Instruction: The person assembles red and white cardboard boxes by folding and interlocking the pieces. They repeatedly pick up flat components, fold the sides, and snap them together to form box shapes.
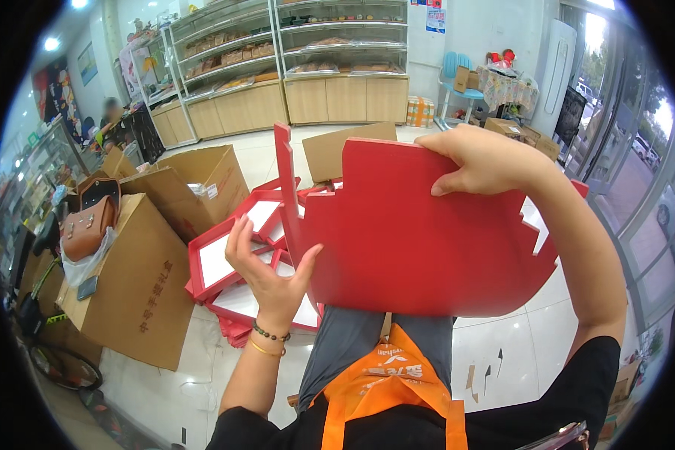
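A large red cardboard box piece (420,232) with notched edges and a narrow upright flap on its left side stands over my lap. My right hand (487,161) grips its top edge, thumb on the near face and fingers over the rim. Beside the left flap, my left hand (270,281) is raised with fingers and thumb spread, holding nothing. Behind that hand, several red box trays with white insides (219,262) lie in a loose pile on the floor. The far side of the red piece is hidden.
At the left stands a big brown carton (146,281), with a brown leather bag (90,229) and a phone (88,288) on top. An open carton (202,184) sits behind it. Glazed display shelves (345,64) line the back wall. Glass doors (645,202) are at the right.
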{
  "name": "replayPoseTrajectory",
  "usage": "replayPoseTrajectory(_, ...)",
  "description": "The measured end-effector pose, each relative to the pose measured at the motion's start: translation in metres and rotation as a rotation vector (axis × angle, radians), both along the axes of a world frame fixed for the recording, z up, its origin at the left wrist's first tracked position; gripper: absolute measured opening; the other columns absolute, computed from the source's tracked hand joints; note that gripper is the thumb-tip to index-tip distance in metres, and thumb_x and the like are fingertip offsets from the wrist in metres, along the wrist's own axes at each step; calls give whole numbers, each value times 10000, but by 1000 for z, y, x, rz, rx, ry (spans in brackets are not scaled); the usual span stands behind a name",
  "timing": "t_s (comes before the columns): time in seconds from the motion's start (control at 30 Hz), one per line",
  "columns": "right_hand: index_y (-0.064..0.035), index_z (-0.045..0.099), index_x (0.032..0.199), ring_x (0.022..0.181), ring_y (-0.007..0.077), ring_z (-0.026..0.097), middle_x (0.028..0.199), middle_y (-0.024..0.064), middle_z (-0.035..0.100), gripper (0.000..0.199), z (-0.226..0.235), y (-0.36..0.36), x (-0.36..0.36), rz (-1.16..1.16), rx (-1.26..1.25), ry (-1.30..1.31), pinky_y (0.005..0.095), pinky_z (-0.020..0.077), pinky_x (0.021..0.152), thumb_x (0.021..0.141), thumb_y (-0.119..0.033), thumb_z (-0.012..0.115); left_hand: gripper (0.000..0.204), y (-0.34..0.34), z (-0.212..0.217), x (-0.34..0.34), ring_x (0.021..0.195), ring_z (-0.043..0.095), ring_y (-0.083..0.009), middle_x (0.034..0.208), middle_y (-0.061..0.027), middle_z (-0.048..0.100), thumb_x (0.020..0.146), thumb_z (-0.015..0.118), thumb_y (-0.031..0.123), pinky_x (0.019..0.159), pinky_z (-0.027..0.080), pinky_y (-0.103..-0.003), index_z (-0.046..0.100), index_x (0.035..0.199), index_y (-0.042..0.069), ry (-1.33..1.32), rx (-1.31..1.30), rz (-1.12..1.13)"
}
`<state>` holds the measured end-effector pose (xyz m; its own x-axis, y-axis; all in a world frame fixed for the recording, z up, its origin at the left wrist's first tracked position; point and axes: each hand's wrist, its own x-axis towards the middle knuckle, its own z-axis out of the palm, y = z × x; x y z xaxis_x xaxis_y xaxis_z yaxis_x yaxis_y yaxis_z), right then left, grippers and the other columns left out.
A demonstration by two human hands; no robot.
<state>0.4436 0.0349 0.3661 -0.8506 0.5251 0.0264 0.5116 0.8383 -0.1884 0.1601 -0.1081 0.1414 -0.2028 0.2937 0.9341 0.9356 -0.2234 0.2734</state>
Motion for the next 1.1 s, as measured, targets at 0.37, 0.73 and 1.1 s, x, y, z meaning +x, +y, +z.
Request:
replayPoseTrajectory(0.37,-11,666,1274,969,401,757,1009,218,780,407,8,-71,28,-86,97,-59,468,599,872,932,-195,786,555,18,144,41,1025,700,-313,1116,-107,720,879,841,234,947,570,-445,672,1384,81,596,-171,-292)
replayPoseTrajectory(0.73,36,757,1007,697,298,684,780,169,724,273,28,-31,24,-214,183,-62,409,561,719,1037,-233,722,172,50,189,29,936,686,-393,1013,-162,718,1013,698,171,792,559,-455,656,1111,36,668,-211,-288)
replayPoseTrajectory(1.1,-72,712,1173,835,265,790,928,156,765,253,-107,-99,52,-41,662,140,410,617,679,930,-122,661,97,-26,111,42,832,720,-184,1044,-70,795,845,748,86,602,548,-287,685,918,94,779,-134,-231)
